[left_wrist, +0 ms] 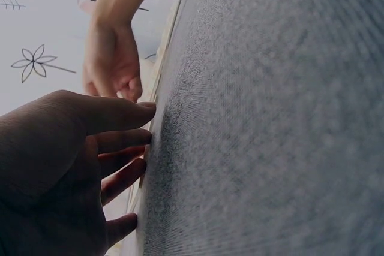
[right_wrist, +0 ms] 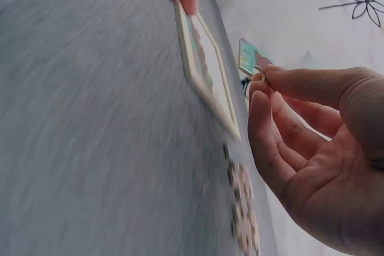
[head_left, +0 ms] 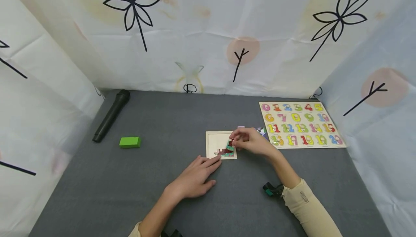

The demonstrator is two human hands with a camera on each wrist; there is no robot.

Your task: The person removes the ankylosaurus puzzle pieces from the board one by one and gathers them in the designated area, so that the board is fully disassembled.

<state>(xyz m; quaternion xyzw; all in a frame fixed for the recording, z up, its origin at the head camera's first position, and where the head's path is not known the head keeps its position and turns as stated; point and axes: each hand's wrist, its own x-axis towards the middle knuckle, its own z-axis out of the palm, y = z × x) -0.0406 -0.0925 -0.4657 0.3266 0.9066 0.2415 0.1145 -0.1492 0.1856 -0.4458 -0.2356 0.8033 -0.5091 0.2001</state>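
Note:
A small square wooden puzzle tray [head_left: 212,140] lies on the grey table, its lower right part filled with a teal and brown picture. My left hand [head_left: 194,179] lies palm down with straight fingers, its fingertips resting on the tray's near edge. Above the tray's right side, my right hand [head_left: 251,141] pinches a flat puzzle piece [right_wrist: 246,58] between thumb and fingers. Teal and brown show on that piece, which is raised over the tray in the right wrist view.
Loose puzzle pieces [head_left: 261,132] lie right of the tray, partly behind my right hand. Beyond them is a number board [head_left: 304,122] with colourful numerals. A green block [head_left: 130,142] and a black microphone [head_left: 112,116] lie on the left. Printed white cloth [head_left: 208,27] walls the table.

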